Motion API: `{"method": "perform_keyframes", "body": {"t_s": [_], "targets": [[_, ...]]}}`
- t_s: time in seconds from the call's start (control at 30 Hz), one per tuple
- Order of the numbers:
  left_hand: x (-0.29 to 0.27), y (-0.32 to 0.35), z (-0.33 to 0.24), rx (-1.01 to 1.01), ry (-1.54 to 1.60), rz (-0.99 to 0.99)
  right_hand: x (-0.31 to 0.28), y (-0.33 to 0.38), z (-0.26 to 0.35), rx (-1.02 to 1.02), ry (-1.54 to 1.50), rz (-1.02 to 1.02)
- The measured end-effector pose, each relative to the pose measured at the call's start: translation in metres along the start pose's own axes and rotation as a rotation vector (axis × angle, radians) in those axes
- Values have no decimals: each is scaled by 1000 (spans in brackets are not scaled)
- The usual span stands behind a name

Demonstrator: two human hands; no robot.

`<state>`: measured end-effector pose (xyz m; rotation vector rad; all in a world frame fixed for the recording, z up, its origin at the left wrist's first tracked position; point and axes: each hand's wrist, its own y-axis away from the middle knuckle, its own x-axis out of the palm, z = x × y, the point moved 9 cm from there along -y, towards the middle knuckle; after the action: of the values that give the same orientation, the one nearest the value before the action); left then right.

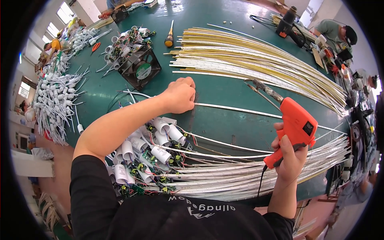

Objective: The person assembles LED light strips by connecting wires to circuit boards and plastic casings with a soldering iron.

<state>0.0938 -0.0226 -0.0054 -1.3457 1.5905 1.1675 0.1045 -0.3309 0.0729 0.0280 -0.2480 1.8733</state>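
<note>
Curling the right hand's (289, 155) fingers round a red plastic soldering gun (297, 118), bunching the left hand's (180, 96) (cannot tell if pinching) at a slim white strip (240, 109) right of the black square fan (140, 69), possibly risking scorching through careless swings.

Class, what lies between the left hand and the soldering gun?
The head view shows a white strip crossing green tabletop from the left hand toward the soldering gun.
</note>
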Motion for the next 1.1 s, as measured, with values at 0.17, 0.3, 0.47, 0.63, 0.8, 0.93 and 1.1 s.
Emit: {"method": "perform_keyframes", "body": {"t_s": [0.17, 0.3, 0.47, 0.63, 0.8, 0.93, 1.1], "targets": [[-2, 2, -3, 70, -7, -66, 1, 3, -1, 30, -5, 0], [-15, 9, -17, 230, -139, -102, 3, -7, -20, 106, -91, 40], [-21, 18, -18, 245, -5, -38, -1, -10, -8, 86, -55, 125], [-19, 5, -33, 225, 186, 24, -19, -3, 6, 69, 49, 98], [-57, 30, -46, -12, 756, 267, -44, -1, 34, -53, -78, 0], [-98, 95, -72, 191, 890, 492, -67, 6, 74, -326, -203, -200], [-55, 148, -120, 618, 222, 745, -94, 16, 89, -451, -109, -311]]}}
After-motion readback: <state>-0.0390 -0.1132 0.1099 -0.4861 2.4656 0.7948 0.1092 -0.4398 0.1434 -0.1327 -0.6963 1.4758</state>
